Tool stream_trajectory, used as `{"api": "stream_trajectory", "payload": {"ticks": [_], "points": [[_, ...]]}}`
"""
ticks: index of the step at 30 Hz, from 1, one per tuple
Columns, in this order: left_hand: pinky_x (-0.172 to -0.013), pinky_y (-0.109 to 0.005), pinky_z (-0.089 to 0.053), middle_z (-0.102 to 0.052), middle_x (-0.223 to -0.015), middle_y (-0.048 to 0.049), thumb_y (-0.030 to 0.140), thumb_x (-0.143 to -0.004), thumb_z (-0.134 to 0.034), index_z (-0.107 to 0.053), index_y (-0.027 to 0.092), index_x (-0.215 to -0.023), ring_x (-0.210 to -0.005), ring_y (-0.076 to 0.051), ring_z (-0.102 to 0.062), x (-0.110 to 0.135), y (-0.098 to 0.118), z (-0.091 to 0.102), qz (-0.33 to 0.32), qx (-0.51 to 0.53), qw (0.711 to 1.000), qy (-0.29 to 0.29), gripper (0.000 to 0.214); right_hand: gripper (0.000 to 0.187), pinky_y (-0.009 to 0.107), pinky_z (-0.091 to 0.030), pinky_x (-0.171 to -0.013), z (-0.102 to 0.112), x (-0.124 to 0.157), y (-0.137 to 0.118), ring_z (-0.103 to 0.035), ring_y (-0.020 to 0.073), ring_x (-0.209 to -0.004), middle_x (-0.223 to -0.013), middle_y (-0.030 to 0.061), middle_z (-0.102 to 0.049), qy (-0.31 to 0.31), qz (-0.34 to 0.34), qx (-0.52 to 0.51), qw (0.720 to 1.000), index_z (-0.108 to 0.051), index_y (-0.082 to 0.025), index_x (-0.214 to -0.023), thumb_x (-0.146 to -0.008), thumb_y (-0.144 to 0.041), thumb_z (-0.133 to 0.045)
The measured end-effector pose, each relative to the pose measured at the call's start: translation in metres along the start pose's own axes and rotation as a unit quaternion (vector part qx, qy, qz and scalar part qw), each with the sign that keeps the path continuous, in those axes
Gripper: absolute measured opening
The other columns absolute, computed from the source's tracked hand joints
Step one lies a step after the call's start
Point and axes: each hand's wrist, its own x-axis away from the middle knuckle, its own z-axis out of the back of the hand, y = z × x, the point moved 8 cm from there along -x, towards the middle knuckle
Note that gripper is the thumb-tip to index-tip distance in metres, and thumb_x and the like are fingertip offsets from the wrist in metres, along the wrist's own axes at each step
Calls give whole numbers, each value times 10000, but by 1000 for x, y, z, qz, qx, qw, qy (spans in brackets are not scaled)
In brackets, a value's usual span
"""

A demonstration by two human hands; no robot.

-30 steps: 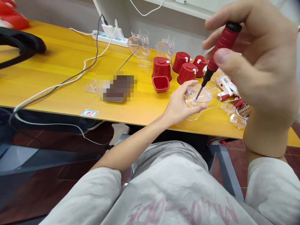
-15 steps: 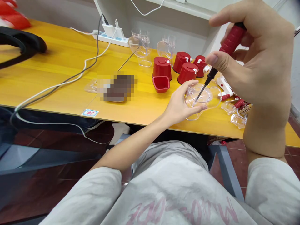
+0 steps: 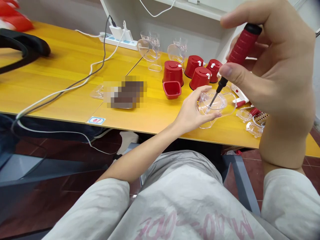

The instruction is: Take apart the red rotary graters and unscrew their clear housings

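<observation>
My left hand (image 3: 192,111) is wrapped round a clear plastic cup part (image 3: 214,104) resting on the yellow table (image 3: 62,76) near its front edge. My right hand (image 3: 275,60), raised close to the camera, pinches a red-handled screwdriver (image 3: 240,46) between thumb and fingers. The thin metal tip reaches down into the clear part. Several red plastic cups (image 3: 200,78) stand upside down just behind, and one small red tray (image 3: 171,89) lies open side up beside them.
Clear plastic housings (image 3: 150,48) stand at the back near a white power strip (image 3: 117,38) with cables (image 3: 82,78) trailing left. Small clear and red parts (image 3: 252,115) lie at the right. A dark chair armrest (image 3: 22,45) sits at far left. A blurred patch covers an object mid-table.
My right hand has shifted slightly and rolled the screwdriver handle between its fingers; the tip stays inside the clear part. My left hand has kept its hold.
</observation>
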Motion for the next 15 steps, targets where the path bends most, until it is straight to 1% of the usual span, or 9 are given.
{"api": "stream_trajectory", "payload": {"ticks": [2,4,5,7,9,10,12,14,15], "points": [[-1312,-552,-593,-777,-1603,-179,853,-793,-1007,-660,239,-1562,-1459,-403,-772,0,2,0,-4,-4,1000,-5,1043,532,421,-766,-891,-1,1,0,-805,294,-1180,-1567,-127,-738,-13,-2,-77,997,-806,-588,-1415,-955,-320,-808],[-1311,-552,-591,-775,-1599,-181,850,-800,-1005,-660,234,-1562,-1466,-407,-765,-1,3,0,-4,-7,1000,-9,1038,558,452,-779,-954,-2,3,2,-807,321,-1277,-1571,-106,-734,-29,7,-124,992,-810,-593,-1422,-936,-319,-795],[-1309,-554,-591,-774,-1599,-179,852,-800,-1004,-659,236,-1564,-1466,-409,-764,-1,3,0,-3,-7,1000,-10,1041,543,458,-779,-961,-2,3,6,-803,328,-1298,-1542,-86,-745,-33,9,-117,993,-809,-584,-1428,-942,-342,-795],[-1310,-561,-588,-769,-1605,-174,855,-802,-1001,-654,245,-1572,-1465,-412,-764,-1,2,0,-2,-6,1000,-11,1041,506,441,-768,-935,0,3,13,-800,306,-1224,-1485,-66,-747,-22,1,-40,999,-786,-559,-1448,-966,-408,-818],[-1315,-565,-581,-764,-1612,-172,841,-812,-1002,-651,251,-1576,-1467,-412,-763,0,2,-1,-3,-3,1000,-11,1027,513,390,-741,-854,3,3,16,-768,259,-1080,-1462,-75,-739,1,-4,35,999,-773,-551,-1445,-958,-415,-859],[-1319,-565,-578,-762,-1615,-174,830,-813,-1006,-652,249,-1574,-1469,-411,-761,0,2,0,-5,-2,1000,-9,1021,553,370,-729,-815,3,2,15,-745,240,-1009,-1471,-87,-738,0,4,37,999,-773,-559,-1445,-930,-393,-886],[-1323,-562,-575,-764,-1612,-178,814,-816,-1012,-655,242,-1565,-1468,-406,-762,0,3,0,-7,2,1000,-7,1008,636,373,-741,-823,1,1,10,-741,233,-964,-1552,-111,-723,-16,13,-20,1000,-775,-583,-1466,-889,-347,-899],[-1317,-561,-581,-771,-1601,-180,813,-813,-1014,-658,239,-1556,-1458,-404,-766,0,4,1,-8,4,1000,-8,1004,649,407,-774,-905,2,2,9,-791,264,-1066,-1640,-134,-684,-17,4,-76,997,-763,-596,-1493,-895,-364,-867],[-1317,-562,-581,-771,-1601,-180,816,-815,-1011,-658,241,-1556,-1459,-404,-766,0,4,1,-7,3,1000,-9,1003,647,427,-785,-945,4,3,11,-808,288,-1145,-1672,-142,-663,-8,-9,-75,997,-752,-599,-1500,-894,-395,-850]]}}
